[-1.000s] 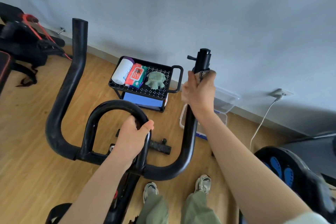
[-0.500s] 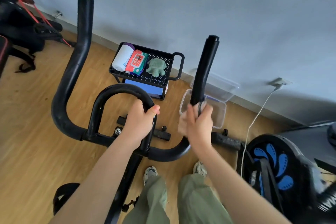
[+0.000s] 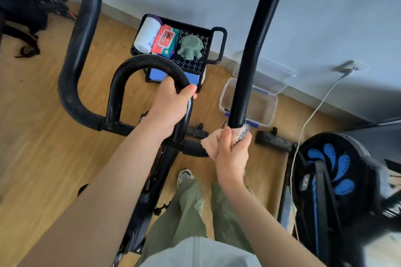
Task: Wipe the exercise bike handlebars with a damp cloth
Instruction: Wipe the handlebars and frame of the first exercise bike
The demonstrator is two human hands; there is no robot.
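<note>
Head view, looking down over the handlebars of an exercise bike. The right hand (image 3: 232, 151), at lower centre-right of the frame, has its fingers curled tightly round a pale peach cloth (image 3: 208, 145), which is wrapped about the base of the right handlebar (image 3: 253, 54) where the bar begins its bend; a loose corner of the cloth sticks out to the left of the fist, and a checked edge shows at the knuckles. Above the hand, the padded black bar rises bare to the top of the frame. The left hand (image 3: 171, 104), at centre, grips the inner loop bar (image 3: 138, 64) on its right side, fingers over the top and thumb pointing right. The left handlebar (image 3: 84, 28) curves up along the left of the frame. Beyond the bars, at upper centre, a black trolley tray (image 3: 220, 45) holds a white roll (image 3: 147, 36), a red wipes pack (image 3: 166, 39) and a green crumpled cloth (image 3: 191, 46). A clear plastic tub (image 3: 269, 110) stands on the wooden floor (image 3: 43, 136) just behind the right handlebar. A white cable (image 3: 312, 115) runs from a wall socket (image 3: 347, 67) at upper right down towards a black wheel with blue blades (image 3: 334, 169) at lower right. Green trousers (image 3: 186, 212) and one shoe (image 3: 184, 175) show at bottom centre.
</note>
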